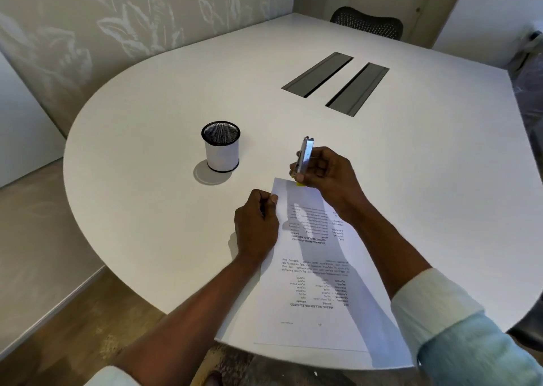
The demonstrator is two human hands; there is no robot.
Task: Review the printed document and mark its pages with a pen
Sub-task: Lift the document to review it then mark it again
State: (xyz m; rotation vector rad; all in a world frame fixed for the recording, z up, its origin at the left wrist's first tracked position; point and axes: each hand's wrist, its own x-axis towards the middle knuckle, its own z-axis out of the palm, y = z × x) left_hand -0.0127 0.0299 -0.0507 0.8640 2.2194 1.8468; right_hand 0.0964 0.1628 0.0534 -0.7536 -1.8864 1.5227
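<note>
Head view shows both hands over the document (317, 312), which lies flat on the white worktop (147, 150).

The right hand (326, 174) is at the sheet's far edge. Its fingers are curled round a pen (305, 156) with a pale grey barrel, gripping it low down. The pen stands nearly upright. Its long axis runs from a yellow tip at the paper's far edge up to a blunt end that leans slightly away from the person.

The left hand (257, 224) sits at the page's left edge near the far corner, just beside the right hand but not touching it. Its fingers are folded into a loose fist and its thumb tip lies on the paper's margin. It is not clear whether it pinches the sheet or only rests there.

The document's long axis runs from the worktop's near rim, below both forearms, out to the right hand, slanting left as it goes. Its print is too blurred to read.

Left of and beyond the left hand stands a mesh-topped pen cup (221, 150). Well beyond the right hand lie two grey cable flaps (317, 74) and a dark chair (367, 22).
</note>
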